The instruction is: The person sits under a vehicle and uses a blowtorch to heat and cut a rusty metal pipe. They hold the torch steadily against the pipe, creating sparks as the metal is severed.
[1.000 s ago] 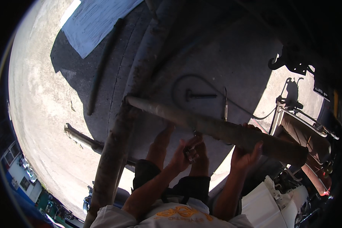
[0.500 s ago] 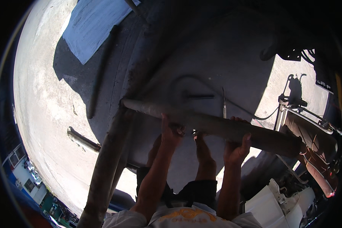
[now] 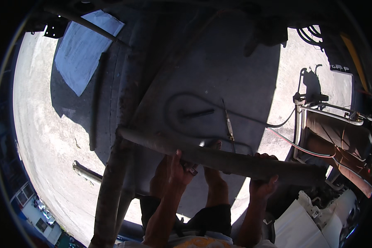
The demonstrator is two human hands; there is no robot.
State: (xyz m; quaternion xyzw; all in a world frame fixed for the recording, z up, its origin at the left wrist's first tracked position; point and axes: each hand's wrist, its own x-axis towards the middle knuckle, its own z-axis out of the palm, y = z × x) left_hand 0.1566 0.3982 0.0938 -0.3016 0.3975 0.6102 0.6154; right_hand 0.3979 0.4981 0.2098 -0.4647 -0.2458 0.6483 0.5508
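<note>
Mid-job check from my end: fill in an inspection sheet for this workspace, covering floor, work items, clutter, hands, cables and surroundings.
Surface: concrete floor, part sunlit, part shaded.
Job's things: thick tube slanting across; its left end appears to meet an upright beam.
Clutter: dark bar-like tool, slim pointed tool, pale sheet, dark bar.
Hands: right hand grips the tube; left hand is at its near edge, with something shiny, unidentifiable.
Cables: dark hose looped on the floor; reddish hose at right.
Surroundings: brown cylinder on a cart, white panel.

Pale shirt (image 3: 177,242) with yellow print (image 3: 204,243), dark shorts (image 3: 213,219)
</note>
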